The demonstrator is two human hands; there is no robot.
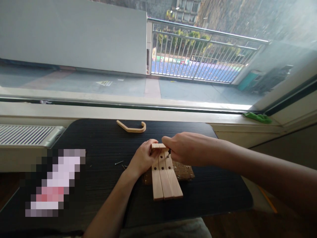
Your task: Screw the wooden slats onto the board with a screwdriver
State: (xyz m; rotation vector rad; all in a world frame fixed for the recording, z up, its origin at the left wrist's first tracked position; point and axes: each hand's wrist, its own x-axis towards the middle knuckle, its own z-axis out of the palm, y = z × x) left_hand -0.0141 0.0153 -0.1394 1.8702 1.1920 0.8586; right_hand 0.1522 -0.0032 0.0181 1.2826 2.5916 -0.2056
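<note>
Three pale wooden slats (163,185) lie side by side on the black table, with dark holes across them and a raised wooden piece (155,145) at their far end. My left hand (145,157) grips that far end from the left, thumb under the raised piece. Closed in my right hand (184,147) is a screwdriver (169,152); only its dark lower shaft shows, pointing down at a hole in the right slat. The fist hides its handle. Under the slats sits a brown, shiny wrapped block (184,171).
A hooked wooden piece (131,129) lies at the table's (104,185) far side. Left of my left hand are loose screws (119,162). A blurred pinkish item (61,175) is on the left. Behind stand a radiator (27,135) and a windowsill with a green cloth (257,117).
</note>
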